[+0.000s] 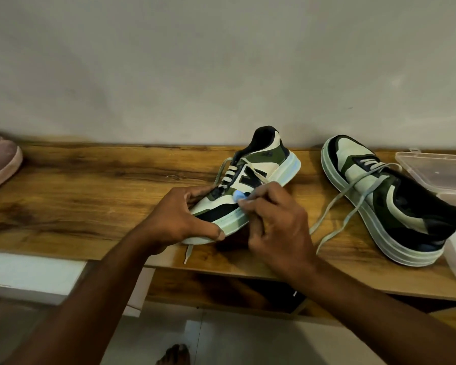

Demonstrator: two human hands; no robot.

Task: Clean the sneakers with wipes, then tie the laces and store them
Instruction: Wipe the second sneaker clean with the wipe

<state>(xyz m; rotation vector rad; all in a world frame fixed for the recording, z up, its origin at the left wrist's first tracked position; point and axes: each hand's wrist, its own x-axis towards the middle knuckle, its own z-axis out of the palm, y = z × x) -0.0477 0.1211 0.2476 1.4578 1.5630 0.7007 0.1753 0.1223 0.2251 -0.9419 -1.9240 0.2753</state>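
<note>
On the desk, the left hand clamps the near sneaker's toe to steady it, while the right hand pinches a wipe against its side. The second sneaker waits at three o'clock, laces loose.

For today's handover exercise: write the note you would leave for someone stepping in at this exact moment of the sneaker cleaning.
Left hand grips the toe of the near sneaker, steadying it on the wooden shelf.
Right hand pinches a small wipe against that sneaker's side.
Second sneaker lies to the right, laces loose.
Done: wiping has started on one sneaker.
Left: finish wiping both, tie laces, store them.
</note>
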